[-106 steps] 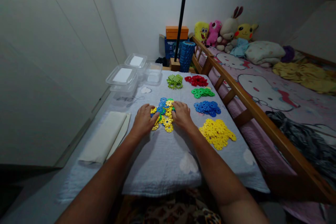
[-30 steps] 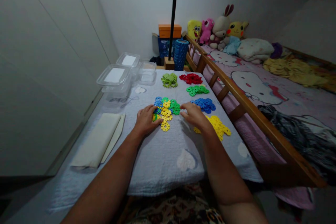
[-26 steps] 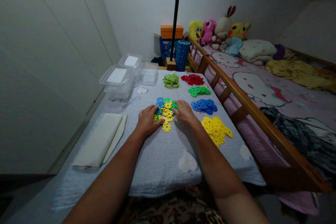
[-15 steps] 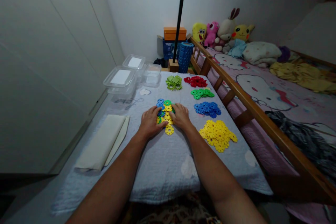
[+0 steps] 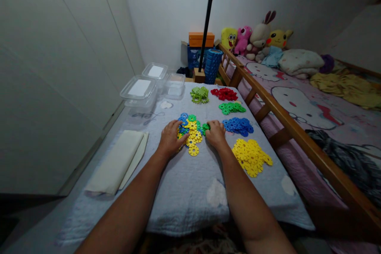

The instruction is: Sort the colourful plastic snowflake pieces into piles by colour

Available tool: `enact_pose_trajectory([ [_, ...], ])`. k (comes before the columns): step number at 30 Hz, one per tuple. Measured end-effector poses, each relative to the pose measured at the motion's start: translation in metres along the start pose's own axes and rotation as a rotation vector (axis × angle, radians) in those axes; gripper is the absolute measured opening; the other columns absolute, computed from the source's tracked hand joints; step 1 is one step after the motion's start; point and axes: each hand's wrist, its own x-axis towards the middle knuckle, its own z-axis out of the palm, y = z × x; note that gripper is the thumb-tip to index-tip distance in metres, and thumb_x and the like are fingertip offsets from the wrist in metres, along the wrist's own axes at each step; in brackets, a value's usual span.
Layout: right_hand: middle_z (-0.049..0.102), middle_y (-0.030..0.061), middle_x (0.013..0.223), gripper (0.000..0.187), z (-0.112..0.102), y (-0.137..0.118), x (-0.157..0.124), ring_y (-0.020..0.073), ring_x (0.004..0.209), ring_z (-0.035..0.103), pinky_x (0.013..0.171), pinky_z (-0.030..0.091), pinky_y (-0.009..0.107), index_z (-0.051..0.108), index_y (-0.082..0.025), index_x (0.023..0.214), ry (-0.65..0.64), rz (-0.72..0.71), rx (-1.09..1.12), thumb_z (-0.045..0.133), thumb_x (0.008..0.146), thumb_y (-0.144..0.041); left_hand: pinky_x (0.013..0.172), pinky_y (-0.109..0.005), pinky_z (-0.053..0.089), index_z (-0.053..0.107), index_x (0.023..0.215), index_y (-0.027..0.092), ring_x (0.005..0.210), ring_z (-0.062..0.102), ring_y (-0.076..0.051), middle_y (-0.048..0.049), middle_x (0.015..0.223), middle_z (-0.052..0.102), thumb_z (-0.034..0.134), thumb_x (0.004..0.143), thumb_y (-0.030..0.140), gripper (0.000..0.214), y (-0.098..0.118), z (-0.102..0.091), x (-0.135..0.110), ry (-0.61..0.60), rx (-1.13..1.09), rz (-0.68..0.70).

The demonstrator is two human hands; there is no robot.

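A mixed pile of yellow, blue and green flower-shaped plastic discs (image 5: 191, 129) lies in the middle of a pale blue quilt (image 5: 184, 182). My left hand (image 5: 170, 139) rests flat on the pile's left side, fingers spread. My right hand (image 5: 216, 134) is at the pile's right edge, its fingers curled onto green discs (image 5: 205, 127). To the right lie sorted heaps: light green (image 5: 199, 94), red (image 5: 224, 93), green (image 5: 232, 107), blue (image 5: 238, 125) and yellow (image 5: 251, 157).
Clear plastic boxes (image 5: 139, 91) stand at the back left, a folded white cloth (image 5: 117, 160) lies on the left. A wooden bed rail (image 5: 285, 123) runs along the right side, with plush toys (image 5: 256, 37) beyond. A black pole (image 5: 206, 20) rises at the back.
My right hand went out to the yellow heap, came back onto the pile, and has now shifted to its right edge onto green discs. My left hand has stayed on the pile.
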Motion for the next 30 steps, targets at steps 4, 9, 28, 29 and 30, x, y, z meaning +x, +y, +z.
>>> enact_pose_trajectory([
  [4, 0.06, 0.0119, 0.137, 0.045, -0.002, -0.003, -0.001, 0.0296, 0.123, 0.048, 0.101, 0.036, 0.039, 0.069, -0.021, 0.128, -0.014, 0.004, 0.003, 0.052, 0.087, -0.016, 0.114, -0.049, 0.044, 0.061, 0.125, 0.02, 0.128, 0.056, -0.031, -0.0138, 0.135, 0.061, 0.064, 0.088, 0.042, 0.043, -0.004, 0.003, 0.004, 0.066, -0.021, -0.026],
  [9, 0.065, 0.0097, 0.13, 0.037, 0.0, -0.002, -0.001, 0.0286, 0.12, 0.051, 0.099, 0.036, 0.038, 0.072, -0.022, 0.121, 0.018, -0.045, 0.069, 0.054, 0.089, -0.019, 0.112, -0.047, 0.045, 0.063, 0.118, 0.02, 0.124, 0.058, -0.03, -0.0129, 0.13, 0.063, 0.062, 0.088, 0.038, 0.035, -0.003, 0.002, 0.009, 0.1, -0.036, -0.048],
  [28, 0.074, 0.008, 0.085, 0.013, -0.058, 0.072, 0.117, 0.023, 0.082, 0.066, 0.08, 0.049, 0.034, 0.07, -0.019, 0.081, 0.343, 0.101, 0.246, 0.06, 0.073, -0.017, 0.104, -0.046, 0.048, 0.065, 0.113, 0.021, 0.114, 0.063, -0.029, -0.0103, 0.119, 0.069, 0.059, 0.09, 0.036, 0.028, 0.001, 0.003, 0.012, 0.063, 0.009, -0.127],
  [29, 0.074, 0.0081, 0.084, 0.011, -0.059, 0.079, 0.124, 0.0237, 0.083, 0.066, 0.081, 0.05, 0.035, 0.067, -0.02, 0.079, 0.349, 0.128, 0.227, 0.06, 0.072, -0.016, 0.104, -0.046, 0.048, 0.065, 0.113, 0.021, 0.114, 0.063, -0.029, -0.0102, 0.119, 0.069, 0.059, 0.09, 0.036, 0.028, 0.002, 0.003, 0.012, 0.057, 0.021, -0.132],
  [30, 0.073, 0.0081, 0.084, 0.009, -0.059, 0.085, 0.13, 0.0243, 0.084, 0.066, 0.082, 0.05, 0.037, 0.065, -0.021, 0.077, 0.353, 0.147, 0.21, 0.061, 0.071, -0.015, 0.104, -0.046, 0.048, 0.065, 0.113, 0.021, 0.114, 0.063, -0.029, -0.01, 0.119, 0.069, 0.059, 0.09, 0.036, 0.028, 0.003, 0.003, 0.012, 0.052, 0.031, -0.137],
])
